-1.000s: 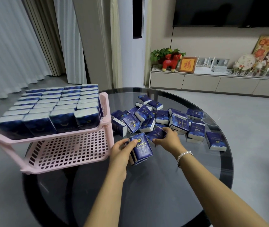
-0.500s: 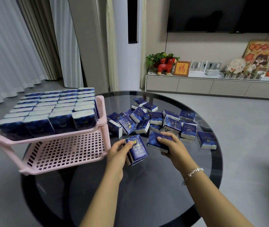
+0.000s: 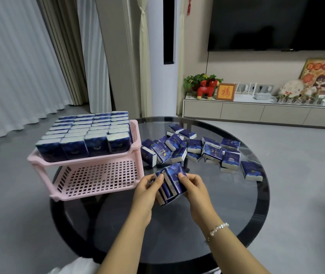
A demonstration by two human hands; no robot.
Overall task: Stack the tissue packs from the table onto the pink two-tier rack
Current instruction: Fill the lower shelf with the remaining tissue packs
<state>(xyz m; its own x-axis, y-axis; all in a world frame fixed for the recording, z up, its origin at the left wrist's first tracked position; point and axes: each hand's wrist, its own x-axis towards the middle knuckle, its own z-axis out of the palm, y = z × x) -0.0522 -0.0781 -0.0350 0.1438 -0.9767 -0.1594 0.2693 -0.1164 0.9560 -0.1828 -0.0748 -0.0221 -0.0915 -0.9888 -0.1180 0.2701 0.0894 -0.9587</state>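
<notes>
- Hands meet over the near middle of the round dark glass surface (image 3: 177,230), both gripping one small bundle of dark-blue, white-edged tissue packs (image 3: 171,183).
- The left hand (image 3: 147,186) curls round the bundle's left side, with its thumb laid across the front face.
- The right hand (image 3: 194,184) curls round the right side, thumb pressed on the upper front of the outermost pack; a beaded bracelet (image 3: 218,229) sits on that wrist.
- The held packs stand on edge, tilted, side by side; how many there are I cannot tell, and whether the bundle touches the glass is unclear.
- A loose heap of dark-blue tissue packs (image 3: 193,149) lies beyond the hands, spread across the far half of the surface, some flat and some leaning on each other.
- The pink plastic two-tier rack (image 3: 90,161) stands at the surface's left edge, just beside the heap.
- Its upper tier is packed with rows of upright tissue packs (image 3: 86,133).
- Its perforated lower tier (image 3: 98,178) shows bare grid.
- A low pale cabinet (image 3: 256,113) with ornaments runs along the far wall under a dark screen (image 3: 276,22).
</notes>
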